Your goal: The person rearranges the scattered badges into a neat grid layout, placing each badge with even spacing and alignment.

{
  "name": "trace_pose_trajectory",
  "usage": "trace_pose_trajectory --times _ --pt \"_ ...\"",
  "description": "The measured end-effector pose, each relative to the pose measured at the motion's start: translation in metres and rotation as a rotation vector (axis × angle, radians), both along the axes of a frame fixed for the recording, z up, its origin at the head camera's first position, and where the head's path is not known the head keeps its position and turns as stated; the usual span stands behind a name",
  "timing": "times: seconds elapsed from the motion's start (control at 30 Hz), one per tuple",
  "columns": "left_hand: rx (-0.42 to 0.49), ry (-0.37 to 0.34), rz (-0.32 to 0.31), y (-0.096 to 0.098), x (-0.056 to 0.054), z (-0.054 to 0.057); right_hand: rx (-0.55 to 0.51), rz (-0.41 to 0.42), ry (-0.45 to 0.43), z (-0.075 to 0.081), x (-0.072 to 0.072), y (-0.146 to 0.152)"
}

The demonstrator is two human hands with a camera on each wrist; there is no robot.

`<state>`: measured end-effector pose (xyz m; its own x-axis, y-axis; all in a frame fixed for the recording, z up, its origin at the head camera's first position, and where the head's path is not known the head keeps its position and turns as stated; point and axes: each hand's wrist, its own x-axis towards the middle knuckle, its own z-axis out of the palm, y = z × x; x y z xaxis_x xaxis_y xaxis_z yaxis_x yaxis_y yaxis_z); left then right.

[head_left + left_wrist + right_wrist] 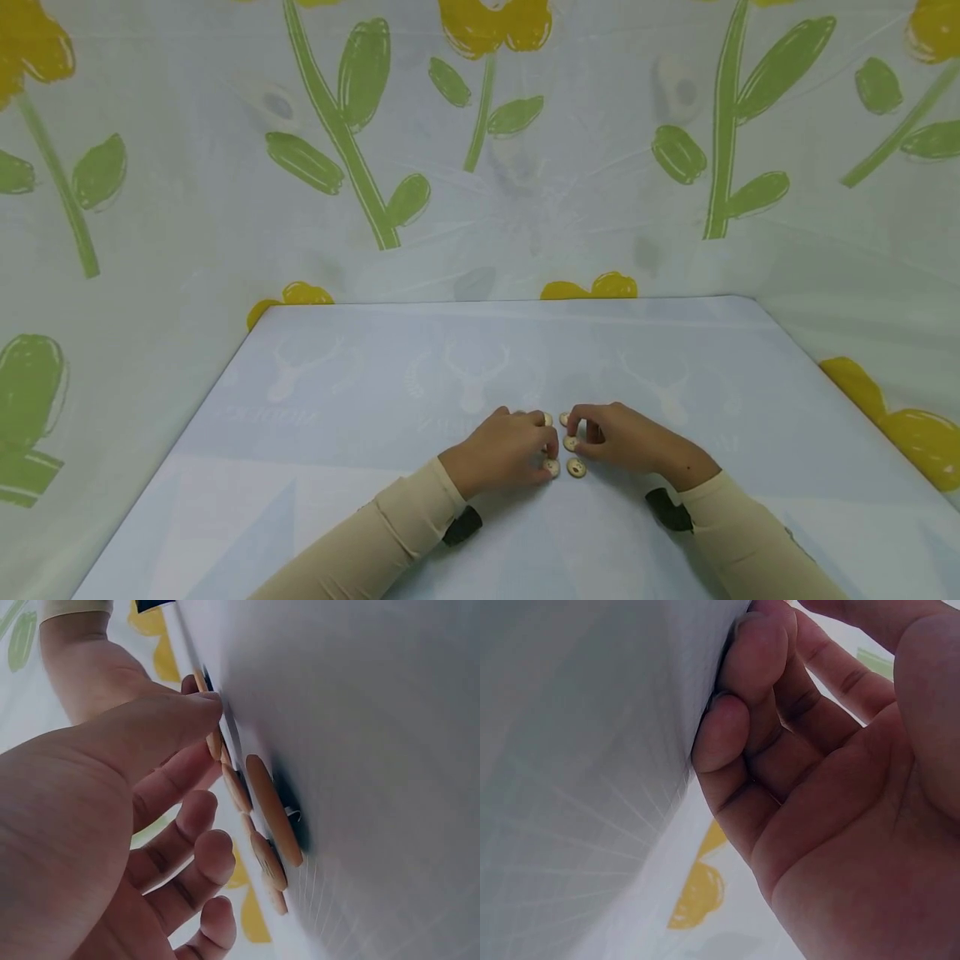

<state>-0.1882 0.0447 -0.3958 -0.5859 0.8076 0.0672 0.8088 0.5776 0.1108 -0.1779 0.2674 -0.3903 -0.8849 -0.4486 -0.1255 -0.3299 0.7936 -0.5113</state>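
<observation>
Several small round wooden discs with dark marks lie close together on the table. My left hand (513, 450) reaches in from the left, thumb and index finger around a near disc (552, 469), its other fingers loosely bent. Facing it, my right hand (626, 437) pinches another disc (571, 443) between thumb and index finger. One disc (577, 467) lies untouched just in front of the right hand. In the left wrist view, a disc (274, 810) shows edge-on below the thumb (187, 716). The right wrist view shows curled fingers (724, 735) against the tabletop; its disc is hidden.
The white table (337, 375) bears faint deer-head prints. Behind it and along the sides hangs a pale cloth (570, 208) with yellow flowers and green leaves. Dark bands (462, 527) sit at both wrists, below beige sleeves (375, 533).
</observation>
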Motion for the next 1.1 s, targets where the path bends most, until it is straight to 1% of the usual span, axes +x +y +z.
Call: trace_pose_trajectory --times 0.3,0.53,0.77,0.97,1.1 --pt "-0.014 0.008 0.004 -0.0004 0.0015 0.0002 0.010 -0.008 0.007 -0.0018 0.0004 0.0000" --pt "-0.017 -0.001 0.018 -0.0007 0.0029 -0.0003 0.014 -0.006 0.013 -0.0036 -0.0003 -0.0005" --pt "-0.008 0.024 0.017 -0.0020 0.0033 -0.0007 0.015 -0.003 0.015 -0.0037 -0.0006 -0.0021" --pt "0.013 -0.007 0.008 -0.0044 0.0017 -0.0010 0.030 -0.027 -0.008 -0.0038 -0.0011 -0.0030" --pt "0.044 -0.035 -0.006 -0.0072 0.0004 0.0026 0.037 -0.036 -0.004 -0.0036 -0.0013 -0.0024"
